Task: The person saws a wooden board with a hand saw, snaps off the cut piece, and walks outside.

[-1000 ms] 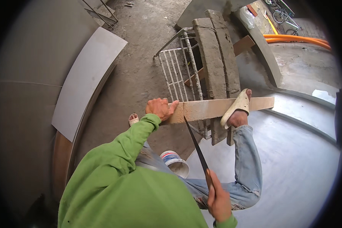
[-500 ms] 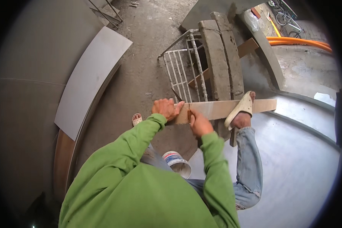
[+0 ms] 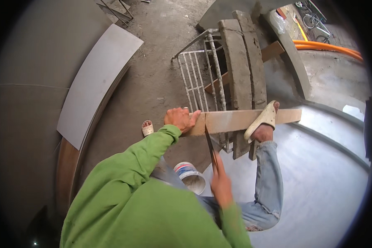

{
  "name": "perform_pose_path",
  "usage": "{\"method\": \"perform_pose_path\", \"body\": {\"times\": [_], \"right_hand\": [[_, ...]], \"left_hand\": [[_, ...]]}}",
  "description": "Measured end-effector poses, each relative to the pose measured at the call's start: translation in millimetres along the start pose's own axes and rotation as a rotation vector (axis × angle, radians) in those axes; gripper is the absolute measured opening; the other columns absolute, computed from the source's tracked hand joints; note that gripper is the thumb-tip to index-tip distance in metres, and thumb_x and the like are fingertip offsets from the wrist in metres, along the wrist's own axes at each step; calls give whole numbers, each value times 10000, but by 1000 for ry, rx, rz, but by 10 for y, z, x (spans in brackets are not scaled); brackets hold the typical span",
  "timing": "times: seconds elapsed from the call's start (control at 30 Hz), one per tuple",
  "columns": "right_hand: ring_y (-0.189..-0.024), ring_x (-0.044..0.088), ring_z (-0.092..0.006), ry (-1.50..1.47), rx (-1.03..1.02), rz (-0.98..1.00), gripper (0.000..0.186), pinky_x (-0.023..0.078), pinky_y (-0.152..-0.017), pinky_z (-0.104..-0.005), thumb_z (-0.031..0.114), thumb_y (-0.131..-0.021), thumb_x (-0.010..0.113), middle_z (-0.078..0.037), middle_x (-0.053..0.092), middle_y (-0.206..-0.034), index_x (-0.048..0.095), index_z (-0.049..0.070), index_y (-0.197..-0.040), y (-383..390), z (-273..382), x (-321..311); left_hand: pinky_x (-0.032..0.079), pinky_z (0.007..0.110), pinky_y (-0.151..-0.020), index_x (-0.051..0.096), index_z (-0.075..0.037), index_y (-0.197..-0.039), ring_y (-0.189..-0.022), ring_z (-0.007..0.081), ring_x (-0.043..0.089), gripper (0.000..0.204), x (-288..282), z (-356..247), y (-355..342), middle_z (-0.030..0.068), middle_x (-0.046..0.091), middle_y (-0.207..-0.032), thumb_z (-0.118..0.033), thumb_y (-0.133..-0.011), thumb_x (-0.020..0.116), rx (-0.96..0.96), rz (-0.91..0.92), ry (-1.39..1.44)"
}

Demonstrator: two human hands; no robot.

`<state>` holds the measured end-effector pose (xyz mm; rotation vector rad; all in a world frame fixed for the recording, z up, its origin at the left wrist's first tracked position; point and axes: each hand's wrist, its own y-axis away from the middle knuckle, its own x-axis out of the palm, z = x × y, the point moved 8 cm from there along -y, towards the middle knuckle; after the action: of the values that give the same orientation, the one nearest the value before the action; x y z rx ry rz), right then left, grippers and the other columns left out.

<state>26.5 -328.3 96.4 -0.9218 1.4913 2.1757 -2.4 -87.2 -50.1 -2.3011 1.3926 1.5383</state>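
Note:
A long wooden board [image 3: 231, 121] lies crosswise over the far planks. My left hand [image 3: 180, 119] is closed around its left end, the thumb on top. In my right hand [image 3: 221, 182] is a handsaw [image 3: 210, 142], seen nearly edge-on; its thin blade runs from my fist up to a narrow cut line across the board, just right of my left thumb. The saw's handle is mostly hidden by my fingers. My right foot, in a cream sandal [image 3: 260, 124], presses on the board toward its right end.
Two cement-crusted planks [image 3: 246, 62] rest on a white-spattered metal frame [image 3: 196, 78]. Below the board stands a white bucket [image 3: 190, 177]. A pale panel [image 3: 99, 82] lies on the left over brown boards. Orange pipe [image 3: 326, 47] and a bicycle [image 3: 314, 22] are at the far right.
My right hand has drawn back toward me from the board, exposing the saw blade below the cut. My left hand and foot keep their places on the board.

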Motion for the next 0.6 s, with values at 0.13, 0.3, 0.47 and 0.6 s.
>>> {"method": "perform_pose_path", "body": {"times": [0.13,0.3,0.47,0.6], "right_hand": [[-855,629,-475,-208,-566,-475,616,494,-712,-517,84,-976,456,-226,651,-1128,285,296,-1528,-817,67,415],[-960,612,-473,-94,-370,-180,486,513,-770,-503,118,-984,456,-213,645,-1160,405,191,-1462,-749,557,-136],[-1041,603,-454,-51,-235,-52,421,505,-867,-465,104,-992,453,-242,621,-1203,472,137,-1411,11,509,-477],[-1155,593,-425,-127,-136,-9,438,496,-946,-405,67,-997,437,-224,606,-1288,437,73,-1434,1199,448,-879]], "left_hand": [[552,452,-713,755,-14,-829,-753,368,702,716,-38,-67,-150,224,701,-771,-649,-919,436,28,-23,40],[559,463,-691,753,-3,-827,-715,381,697,726,-32,36,-76,230,693,-748,-662,-905,460,19,-29,41],[558,447,-715,755,-20,-821,-737,351,704,737,4,30,-36,217,699,-753,-676,-914,433,7,22,28],[557,436,-709,755,-25,-821,-745,346,705,740,-22,18,31,213,705,-777,-677,-921,417,-14,14,35]]}}
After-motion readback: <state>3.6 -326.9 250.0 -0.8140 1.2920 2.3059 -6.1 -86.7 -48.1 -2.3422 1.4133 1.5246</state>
